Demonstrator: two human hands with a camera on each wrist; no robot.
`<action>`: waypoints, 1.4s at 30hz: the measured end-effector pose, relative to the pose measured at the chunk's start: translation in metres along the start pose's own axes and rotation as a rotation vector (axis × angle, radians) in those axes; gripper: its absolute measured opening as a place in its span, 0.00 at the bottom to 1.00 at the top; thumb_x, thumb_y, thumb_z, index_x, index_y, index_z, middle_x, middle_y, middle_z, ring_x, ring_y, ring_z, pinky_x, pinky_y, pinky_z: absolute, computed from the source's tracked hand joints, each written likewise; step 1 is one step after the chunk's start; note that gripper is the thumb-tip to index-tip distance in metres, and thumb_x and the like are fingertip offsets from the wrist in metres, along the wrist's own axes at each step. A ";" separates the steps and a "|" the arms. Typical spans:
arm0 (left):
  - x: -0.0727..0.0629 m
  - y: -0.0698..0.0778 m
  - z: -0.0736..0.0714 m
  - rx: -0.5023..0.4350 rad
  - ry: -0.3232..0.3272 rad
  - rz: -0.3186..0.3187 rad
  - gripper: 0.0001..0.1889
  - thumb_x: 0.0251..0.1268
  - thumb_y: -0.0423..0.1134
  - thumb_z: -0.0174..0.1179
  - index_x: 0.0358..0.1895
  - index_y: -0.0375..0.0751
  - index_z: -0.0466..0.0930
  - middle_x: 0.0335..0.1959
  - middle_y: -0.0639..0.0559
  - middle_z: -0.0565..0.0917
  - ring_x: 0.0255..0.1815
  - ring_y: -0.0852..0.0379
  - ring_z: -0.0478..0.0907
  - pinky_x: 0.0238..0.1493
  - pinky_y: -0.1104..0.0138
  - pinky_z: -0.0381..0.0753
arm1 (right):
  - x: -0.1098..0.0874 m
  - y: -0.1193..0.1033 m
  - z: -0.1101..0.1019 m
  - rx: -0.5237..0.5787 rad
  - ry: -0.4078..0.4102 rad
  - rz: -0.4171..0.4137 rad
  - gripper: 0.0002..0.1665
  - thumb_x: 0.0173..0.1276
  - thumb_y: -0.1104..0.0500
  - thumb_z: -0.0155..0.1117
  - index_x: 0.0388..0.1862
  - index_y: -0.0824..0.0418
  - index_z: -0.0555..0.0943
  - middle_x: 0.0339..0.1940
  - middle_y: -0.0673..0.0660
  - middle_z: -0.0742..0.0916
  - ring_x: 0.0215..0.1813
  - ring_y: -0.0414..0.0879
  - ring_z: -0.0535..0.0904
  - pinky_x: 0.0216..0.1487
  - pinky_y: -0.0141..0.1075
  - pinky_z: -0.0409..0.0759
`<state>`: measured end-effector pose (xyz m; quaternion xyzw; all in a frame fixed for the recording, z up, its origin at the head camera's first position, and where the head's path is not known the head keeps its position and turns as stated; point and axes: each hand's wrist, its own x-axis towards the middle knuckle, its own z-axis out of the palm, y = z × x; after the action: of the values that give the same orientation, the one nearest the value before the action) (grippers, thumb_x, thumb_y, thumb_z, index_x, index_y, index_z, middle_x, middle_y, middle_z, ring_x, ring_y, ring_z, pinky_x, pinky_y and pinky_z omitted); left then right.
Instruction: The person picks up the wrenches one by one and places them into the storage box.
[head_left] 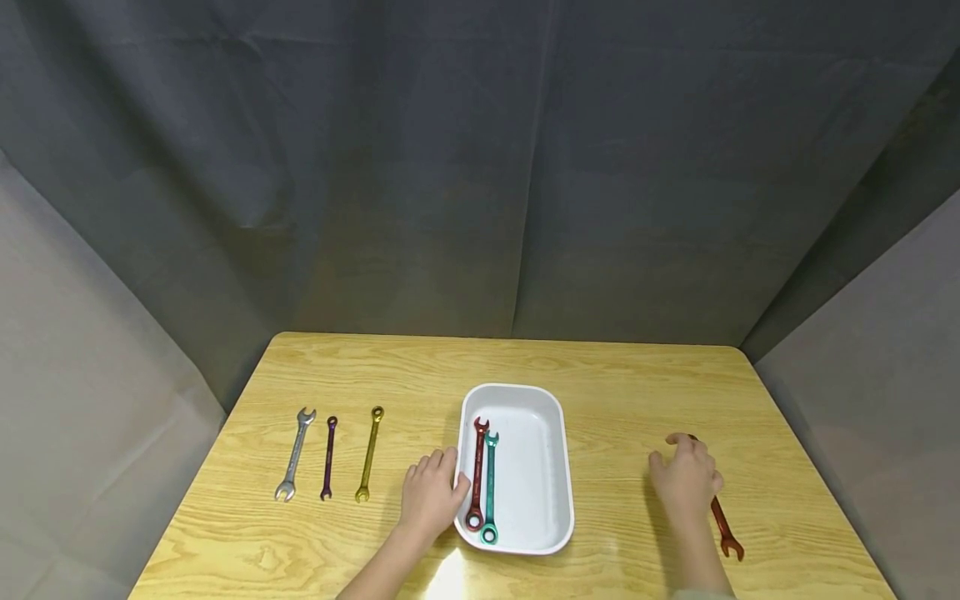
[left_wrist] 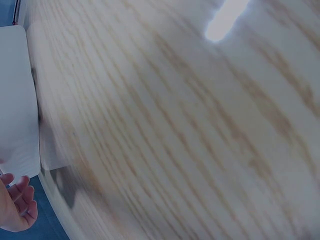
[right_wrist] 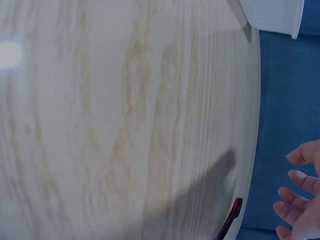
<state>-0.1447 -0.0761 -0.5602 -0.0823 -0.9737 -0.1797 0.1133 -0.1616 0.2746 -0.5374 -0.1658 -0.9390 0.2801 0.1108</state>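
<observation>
At the left wall of a white tray is my left hand, its thumb over the rim and its fingers along the outside. A red combination wrench and a green one lie side by side in the tray. Over at the right, my right hand hovers with fingers spread and nothing between them. It partly covers an orange-red wrench lying on the table, whose open end points toward me. The right wrist view shows only a tip of that wrench, below the loose fingers.
Left of the tray, a silver open-end wrench, a short purple wrench and a yellow wrench lie in a row on the wooden table. A dark grey curtain hangs behind the table's far edge.
</observation>
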 end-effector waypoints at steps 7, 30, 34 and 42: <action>0.001 -0.001 0.000 0.006 0.003 0.003 0.19 0.58 0.48 0.53 0.49 0.41 0.73 0.38 0.46 0.80 0.36 0.49 0.75 0.38 0.58 0.72 | -0.001 0.011 -0.005 0.019 -0.003 0.037 0.22 0.62 0.60 0.54 0.53 0.69 0.68 0.55 0.75 0.68 0.54 0.73 0.60 0.48 0.64 0.52; 0.000 0.000 0.002 0.004 0.007 -0.001 0.19 0.58 0.48 0.52 0.49 0.41 0.73 0.37 0.46 0.80 0.36 0.49 0.76 0.37 0.58 0.72 | 0.000 0.045 0.001 -0.028 0.008 0.174 0.25 0.61 0.60 0.49 0.56 0.69 0.65 0.51 0.75 0.67 0.53 0.73 0.60 0.48 0.64 0.55; 0.001 0.000 0.002 0.002 0.008 -0.003 0.19 0.58 0.48 0.52 0.50 0.41 0.74 0.38 0.46 0.80 0.36 0.49 0.76 0.37 0.58 0.72 | 0.000 0.049 0.000 -0.038 -0.003 0.200 0.26 0.61 0.60 0.49 0.57 0.70 0.64 0.50 0.75 0.68 0.52 0.73 0.61 0.48 0.64 0.56; 0.001 -0.001 0.002 0.001 0.015 0.005 0.19 0.58 0.48 0.53 0.48 0.41 0.74 0.36 0.47 0.80 0.34 0.50 0.75 0.35 0.60 0.71 | 0.003 0.053 -0.002 -0.054 -0.054 0.257 0.28 0.62 0.59 0.49 0.60 0.70 0.61 0.53 0.76 0.66 0.54 0.74 0.60 0.49 0.64 0.56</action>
<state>-0.1465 -0.0761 -0.5621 -0.0832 -0.9727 -0.1797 0.1209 -0.1505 0.3187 -0.5653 -0.2801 -0.9199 0.2710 0.0441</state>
